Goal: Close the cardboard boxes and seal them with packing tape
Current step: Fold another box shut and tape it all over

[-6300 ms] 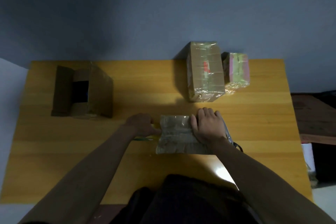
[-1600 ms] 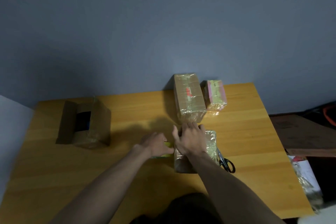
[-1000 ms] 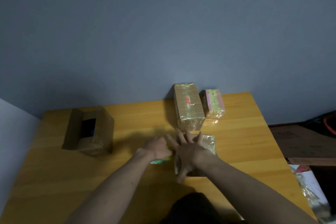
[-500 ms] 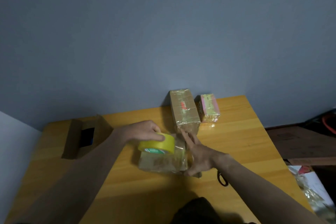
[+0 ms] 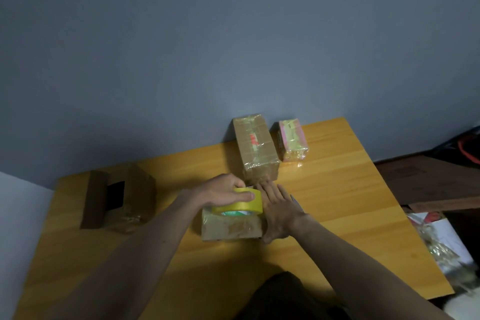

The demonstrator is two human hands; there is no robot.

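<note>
A small cardboard box (image 5: 231,227), partly wrapped in clear tape, lies in the middle of the wooden table (image 5: 337,202). My left hand (image 5: 223,191) grips a yellow roll of packing tape (image 5: 240,202) from above, right over the box's top. My right hand (image 5: 279,212) lies flat with straight fingers against the box's right end, thumb at its near corner. A taller taped box (image 5: 255,149) and a small pink and yellow taped box (image 5: 292,141) stand behind it by the wall.
An open cardboard box (image 5: 118,199) with a dark inside lies on its side at the table's left. Right of the table sit brown boards (image 5: 436,184) and crumpled plastic (image 5: 441,239) on the floor. A grey wall backs the table.
My left hand has lifted the yellow tape roll from beside the box and brought it over the box's top. My right hand has slid from the box's top to its right end.
</note>
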